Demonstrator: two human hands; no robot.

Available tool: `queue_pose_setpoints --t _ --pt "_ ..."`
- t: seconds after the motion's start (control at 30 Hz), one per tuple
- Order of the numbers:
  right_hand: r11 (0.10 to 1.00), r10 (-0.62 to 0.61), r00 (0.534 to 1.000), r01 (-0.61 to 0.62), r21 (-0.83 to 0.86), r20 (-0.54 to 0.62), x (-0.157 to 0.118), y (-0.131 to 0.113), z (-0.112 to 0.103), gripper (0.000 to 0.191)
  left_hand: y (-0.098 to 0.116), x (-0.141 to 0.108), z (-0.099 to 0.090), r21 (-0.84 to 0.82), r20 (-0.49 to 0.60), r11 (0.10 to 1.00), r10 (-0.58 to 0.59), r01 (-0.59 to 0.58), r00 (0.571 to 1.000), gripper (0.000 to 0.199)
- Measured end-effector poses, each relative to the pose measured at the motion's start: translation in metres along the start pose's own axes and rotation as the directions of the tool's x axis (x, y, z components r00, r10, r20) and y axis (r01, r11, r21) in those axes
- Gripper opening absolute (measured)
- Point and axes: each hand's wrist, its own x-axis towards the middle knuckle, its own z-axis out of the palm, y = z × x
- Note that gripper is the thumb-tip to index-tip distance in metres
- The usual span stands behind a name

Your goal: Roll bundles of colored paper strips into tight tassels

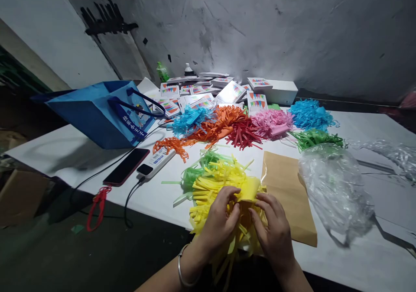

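Observation:
A yellow paper tassel [250, 188] with a flat, smooth band and a cut fringe is between my two hands at the table's front edge. My left hand [222, 216] is closed, its fingertips on the band's left end. From the other side my right hand [273, 222] pinches the band's right end. Yellow fringe [208, 192] spreads out in a heap beneath and to the left, and some strips hang over the edge. Light green paper strips [195, 175] lie just behind the heap. A brown paper envelope [289, 196] rests flat to the right of my right hand.
Orange [227, 118], red [243, 131], pink [273, 123], blue [310, 114] and green [320, 140] fringed bundles line the middle. Printed boxes [201, 97] pile behind. A blue bag [107, 114], phone [126, 167] and power bank [156, 162] lie left; clear plastic [334, 188] lies right.

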Motion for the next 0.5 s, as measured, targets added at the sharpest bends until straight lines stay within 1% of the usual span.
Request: queue_pose_setpoints --t 0.1,0.27,0.33,0.5 --pt "0.998 -0.043 0.999 0.044 -0.041 0.026 -0.0006 0.0021 -0.0016 0.021 -0.0004 0.0016 -0.0008 0.009 -0.007 1.0 0.0 0.0 1.0 0.03" --pt "0.981 -0.09 0.995 0.098 -0.169 0.052 0.0002 0.003 -0.0049 0.021 -0.0014 0.0043 -0.0024 0.008 -0.014 1.0 -0.001 0.001 1.0 0.029" --pt "0.974 -0.087 0.993 0.101 -0.201 0.075 0.0005 0.0018 -0.0044 0.019 -0.0016 0.0052 -0.0026 0.009 -0.018 1.0 0.004 -0.004 1.0 0.028" --pt "0.978 -0.05 0.995 0.067 -0.198 0.09 0.0013 -0.0027 -0.001 0.017 -0.0002 0.0074 -0.0041 0.019 -0.019 0.999 0.035 -0.034 0.999 0.029"
